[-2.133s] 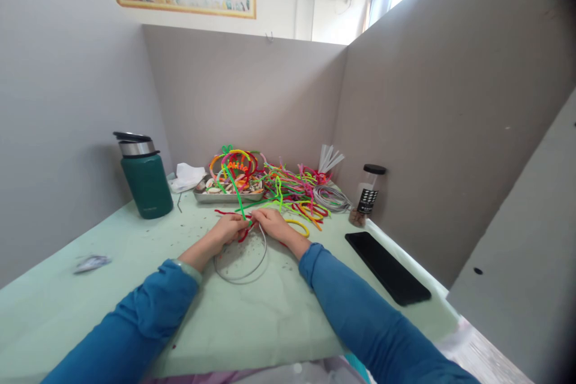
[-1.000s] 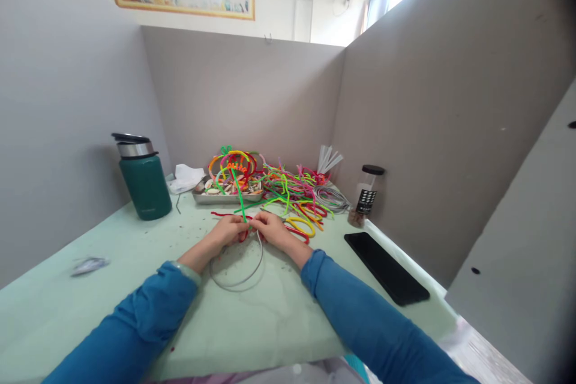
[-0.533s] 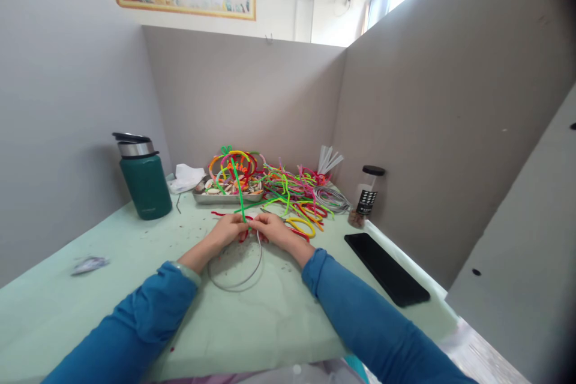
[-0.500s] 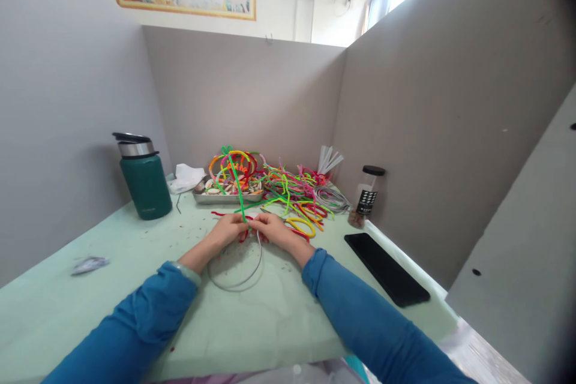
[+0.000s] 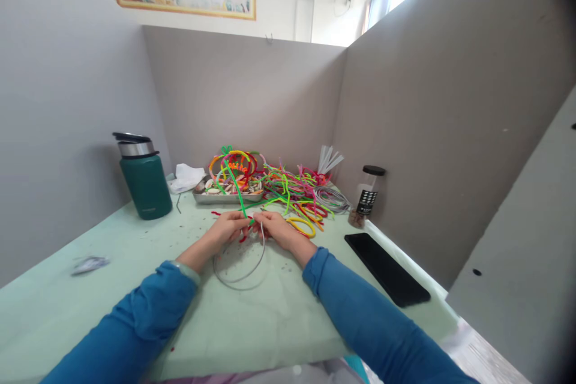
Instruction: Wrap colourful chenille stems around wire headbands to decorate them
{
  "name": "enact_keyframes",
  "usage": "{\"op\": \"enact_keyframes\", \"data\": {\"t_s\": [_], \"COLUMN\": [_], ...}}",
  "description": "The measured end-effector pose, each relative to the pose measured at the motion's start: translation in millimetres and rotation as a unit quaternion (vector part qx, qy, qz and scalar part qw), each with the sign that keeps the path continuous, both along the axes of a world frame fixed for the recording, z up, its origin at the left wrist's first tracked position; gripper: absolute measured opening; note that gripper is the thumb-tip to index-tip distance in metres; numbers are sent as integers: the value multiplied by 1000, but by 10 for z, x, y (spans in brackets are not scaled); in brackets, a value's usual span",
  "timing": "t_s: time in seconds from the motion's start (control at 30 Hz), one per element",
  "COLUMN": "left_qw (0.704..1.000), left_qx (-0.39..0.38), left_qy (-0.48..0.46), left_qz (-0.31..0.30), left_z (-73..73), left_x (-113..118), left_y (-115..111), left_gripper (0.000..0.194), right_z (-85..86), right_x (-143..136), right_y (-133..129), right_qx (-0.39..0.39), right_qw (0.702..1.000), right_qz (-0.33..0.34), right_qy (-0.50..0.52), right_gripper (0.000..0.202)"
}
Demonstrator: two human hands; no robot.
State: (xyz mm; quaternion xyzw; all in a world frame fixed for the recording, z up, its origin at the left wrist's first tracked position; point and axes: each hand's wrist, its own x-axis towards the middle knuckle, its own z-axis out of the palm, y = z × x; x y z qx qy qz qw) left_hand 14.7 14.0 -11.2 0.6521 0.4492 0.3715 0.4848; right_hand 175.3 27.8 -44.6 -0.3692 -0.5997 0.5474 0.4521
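My left hand [image 5: 229,228] pinches green pipe cleaner [image 5: 237,185]; right hand [image 5: 275,229] pinches grey wire loop [image 5: 263,244]; small, snug turns, fingertips close together, look best to me.

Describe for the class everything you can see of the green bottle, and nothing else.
The bottle has a wide, dark green body, smooth and slightly shiny. Above it sits a silver band that looks like metal, topped by a black lid. A faint mark low on the body is too small to read, and the contents are hidden. It stands upright on the pale green tabletop, at the left, beside the crumpled white tissue. Neither hand touches it.
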Motion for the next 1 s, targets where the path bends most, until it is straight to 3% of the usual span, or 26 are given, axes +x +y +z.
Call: {"op": "enact_keyframes", "data": {"t_s": [0.23,0.57,0.77,1.0], "left_qw": [999,991,990,994], "left_qx": [-33,13,16,22], "left_qy": [0,78,94,69], "left_qz": [-19,-109,-103,-81], "left_z": [-39,-55,-69,-5], "left_x": [-19,-14,4,30], "left_y": [34,-7,-7,-61], "left_gripper": [32,29,32,29], "right_z": [-2,34,23,31], "right_x": [8,21,27,8], "right_y": [-3,-42,-40,-36], "right_qx": [5,51,46,39], "right_qw": [1000,998,999,999], "right_qz": [-7,6,23,-19], "right_qy": [-1,-26,-17,-19], "right_gripper": [31,33,30,27]}}
